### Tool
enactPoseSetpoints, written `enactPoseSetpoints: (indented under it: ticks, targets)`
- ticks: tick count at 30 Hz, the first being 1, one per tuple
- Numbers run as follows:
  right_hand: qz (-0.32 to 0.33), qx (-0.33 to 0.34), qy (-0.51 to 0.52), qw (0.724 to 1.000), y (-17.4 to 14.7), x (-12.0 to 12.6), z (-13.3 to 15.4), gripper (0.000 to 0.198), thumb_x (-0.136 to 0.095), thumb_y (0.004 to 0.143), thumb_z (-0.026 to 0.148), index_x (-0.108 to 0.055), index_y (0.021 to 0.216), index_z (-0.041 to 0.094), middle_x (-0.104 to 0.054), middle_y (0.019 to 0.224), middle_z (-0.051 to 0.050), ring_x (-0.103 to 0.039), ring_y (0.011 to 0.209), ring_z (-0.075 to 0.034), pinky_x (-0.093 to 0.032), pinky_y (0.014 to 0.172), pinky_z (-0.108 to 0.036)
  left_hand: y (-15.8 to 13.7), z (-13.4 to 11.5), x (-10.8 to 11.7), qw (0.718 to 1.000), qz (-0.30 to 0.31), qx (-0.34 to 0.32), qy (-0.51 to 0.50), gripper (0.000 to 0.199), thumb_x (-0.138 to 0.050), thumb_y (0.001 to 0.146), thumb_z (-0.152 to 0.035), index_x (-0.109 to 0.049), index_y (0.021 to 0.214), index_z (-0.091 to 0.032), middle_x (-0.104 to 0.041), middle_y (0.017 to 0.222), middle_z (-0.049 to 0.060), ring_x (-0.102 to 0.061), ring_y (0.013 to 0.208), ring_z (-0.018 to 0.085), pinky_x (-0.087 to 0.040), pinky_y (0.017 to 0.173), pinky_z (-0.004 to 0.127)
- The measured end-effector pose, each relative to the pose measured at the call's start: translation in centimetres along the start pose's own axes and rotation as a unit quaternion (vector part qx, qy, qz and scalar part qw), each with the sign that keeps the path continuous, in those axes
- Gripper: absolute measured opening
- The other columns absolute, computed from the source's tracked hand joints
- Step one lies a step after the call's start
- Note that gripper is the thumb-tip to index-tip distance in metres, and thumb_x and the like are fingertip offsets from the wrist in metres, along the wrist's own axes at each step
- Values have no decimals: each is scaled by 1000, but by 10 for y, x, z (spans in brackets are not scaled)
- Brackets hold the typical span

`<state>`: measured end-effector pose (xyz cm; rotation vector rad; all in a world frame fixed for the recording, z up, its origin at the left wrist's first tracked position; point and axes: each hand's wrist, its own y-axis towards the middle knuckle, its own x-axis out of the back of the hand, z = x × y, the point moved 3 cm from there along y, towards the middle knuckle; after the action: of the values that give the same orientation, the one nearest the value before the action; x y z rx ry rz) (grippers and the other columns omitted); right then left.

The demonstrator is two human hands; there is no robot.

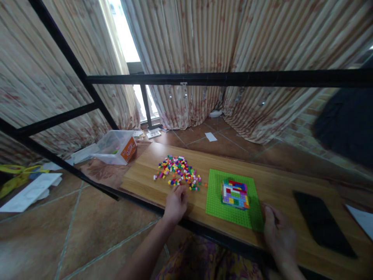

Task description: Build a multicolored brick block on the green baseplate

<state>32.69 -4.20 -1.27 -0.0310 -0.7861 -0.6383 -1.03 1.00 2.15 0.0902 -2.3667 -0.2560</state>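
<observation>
The brick block [234,194] sits on the green baseplate [214,182], between the two hands' fingers. The right hand [279,231], blurred, has its fingers curled by the plate's near right corner; I can't tell whether they grip it. The left hand's [175,204] fingers are bent nearly closed; whether they pinch anything I can't make out. Just beyond them spread the loose bricks [177,167], so I'd call this step picking out a piece. The next move seems to call for a fine fingertip pinch.
</observation>
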Motion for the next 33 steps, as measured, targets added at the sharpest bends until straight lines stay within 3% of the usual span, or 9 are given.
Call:
enactPoseSetpoints:
  ticks: [4,10,18,23,27,29,33]
  targets:
    - [4,6,-18,1000,0,-1,-1,50,-37,87,53,-69,101,18,-70,109,-16,-64,104,-34,-47,90,-46,18,-4,-10,998,14,-16,53,31,-45,86,-8,-65,106,-20,-63,101,8,-62,94,19,-50,86,30]
    - [2,15,-40,999,2,-3,-4,51,-38,85,56,-69,99,18,-71,106,-17,-64,100,-37,-48,86,-48,33,0,-19,988,78,-25,129,34,-45,87,-9,-66,109,-23,-60,104,8,-62,87,18,-50,80,28]
    - [12,8,-77,997,5,-6,-14,49,-40,82,55,-69,98,19,-71,105,-16,-66,93,-36,-50,77,-46,19,6,-22,994,30,-74,69,23,-43,91,-13,-63,101,-19,-60,100,8,-61,90,18,-51,83,29]
    - [18,19,-95,995,6,-8,-21,50,-40,84,54,-69,101,17,-70,108,-17,-66,95,-35,-49,76,-44,30,19,0,993,-69,-93,22,33,-45,83,-3,-61,107,-18,-61,104,9,-60,96,19,-51,87,31]
    - [30,10,-110,993,8,-9,-26,48,-41,84,55,-69,100,19,-70,107,-16,-66,93,-35,-49,73,-43,53,45,30,983,-164,-15,82,29,-49,84,-7,-63,105,-19,-62,100,8,-61,93,21,-51,86,35]
    - [28,17,-111,993,9,-9,-27,48,-40,83,55,-68,97,19,-70,106,-16,-66,92,-35,-49,72,-44,65,59,39,979,-168,21,116,25,-51,84,-10,-64,104,-19,-62,101,9,-61,97,22,-50,88,35]
    - [27,47,-100,994,9,-9,-27,46,-42,83,55,-68,94,19,-70,103,-17,-66,89,-34,-50,73,-43,84,74,43,981,-127,27,146,18,-55,81,-11,-67,92,-19,-64,97,8,-62,95,22,-49,87,34]
